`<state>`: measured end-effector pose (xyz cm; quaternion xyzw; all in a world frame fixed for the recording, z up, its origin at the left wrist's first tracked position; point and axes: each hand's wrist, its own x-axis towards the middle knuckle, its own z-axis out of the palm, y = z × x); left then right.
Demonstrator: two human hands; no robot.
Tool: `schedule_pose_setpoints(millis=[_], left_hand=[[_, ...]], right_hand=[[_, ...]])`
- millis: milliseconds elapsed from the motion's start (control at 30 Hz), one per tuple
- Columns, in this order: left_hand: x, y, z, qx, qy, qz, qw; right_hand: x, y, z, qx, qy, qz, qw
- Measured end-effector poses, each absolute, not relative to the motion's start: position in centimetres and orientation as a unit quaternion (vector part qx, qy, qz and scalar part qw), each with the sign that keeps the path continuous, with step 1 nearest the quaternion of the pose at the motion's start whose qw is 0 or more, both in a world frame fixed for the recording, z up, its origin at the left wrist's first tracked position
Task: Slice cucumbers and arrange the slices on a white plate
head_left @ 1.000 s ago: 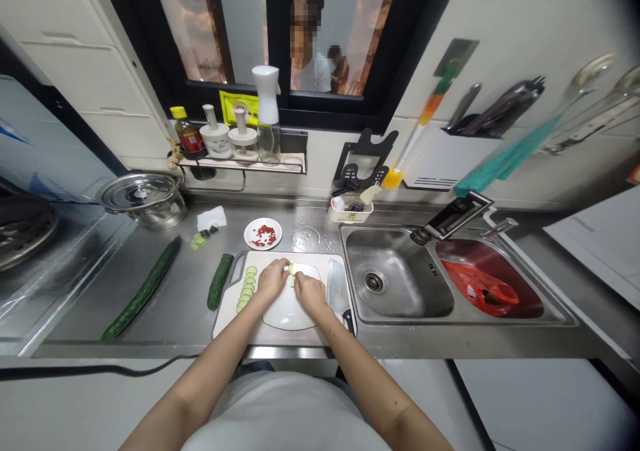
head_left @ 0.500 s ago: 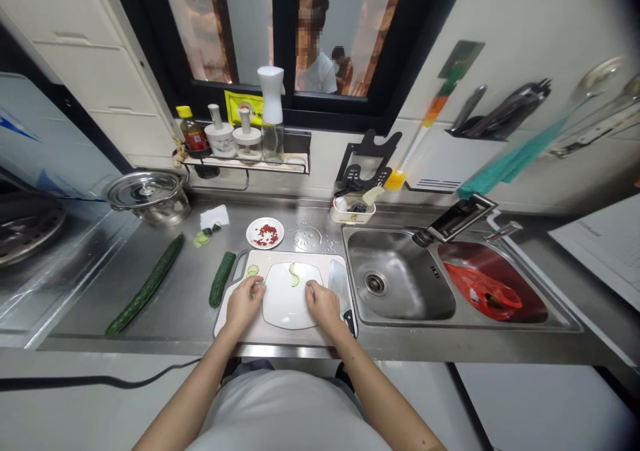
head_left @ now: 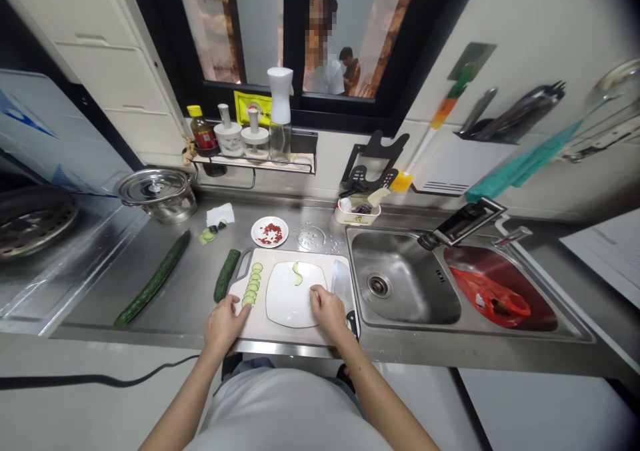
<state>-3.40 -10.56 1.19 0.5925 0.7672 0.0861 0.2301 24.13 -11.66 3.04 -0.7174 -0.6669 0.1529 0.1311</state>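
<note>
A white square plate (head_left: 287, 308) rests on a pale cutting board (head_left: 260, 328). Two half-overlapping cucumber slices (head_left: 298, 279) form a curve near the plate's far edge. Left of the plate, a row of cucumber slices (head_left: 253, 283) lies on the board. My left hand (head_left: 224, 324) is at the near end of that row, thumb and fingers apart. Over the plate's right rim is my right hand (head_left: 329, 312), fingers curled together; what they pinch, if anything, is hidden. A knife (head_left: 341, 279) lies along the board's right side, partly behind that hand.
A cut cucumber (head_left: 227, 275) and a longer whole one (head_left: 154, 279) lie to the left. Behind the board sits a small plate of chopped red pieces (head_left: 270, 232). The double sink (head_left: 405, 304) is at the right, a lidded pot (head_left: 170, 201) at the back left.
My left hand has moved left and toward me, away from the plate, uncovering the row of slices. My right hand stays at the plate's right edge. The view has shifted slightly.
</note>
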Motion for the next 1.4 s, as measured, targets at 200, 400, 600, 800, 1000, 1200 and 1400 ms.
schedule_pose_setpoints(millis=[200,400,600,800,1000,1200,1400], left_hand=[[-2.7,-10.4,0.7,0.591,0.769,0.072,0.232],[-2.9,-10.2,-0.1,0.579,0.772,0.106,0.239],[-2.7,-10.5,-0.8,0.560,0.763,0.193,0.259],[-2.6,-10.4,0.0,0.516,0.713,0.323,0.347],[-1.3,-9.4,3.7,0.471,0.641,0.416,0.440],[0.7,-9.4,7.5,0.495,0.574,0.430,0.491],[2.0,-9.4,9.2,0.561,0.521,0.409,0.497]], right_hand=[[24.0,-11.8,3.2,-0.717,-0.663,0.161,0.139],[24.3,-12.2,3.1,-0.718,-0.660,0.163,0.150],[24.2,-12.5,2.9,-0.715,-0.660,0.166,0.161],[23.8,-12.4,3.2,-0.705,-0.660,0.181,0.186],[22.6,-11.6,4.6,-0.669,-0.650,0.228,0.282],[20.8,-10.6,7.8,-0.587,-0.648,0.314,0.370],[19.4,-10.0,9.3,-0.498,-0.669,0.385,0.395]])
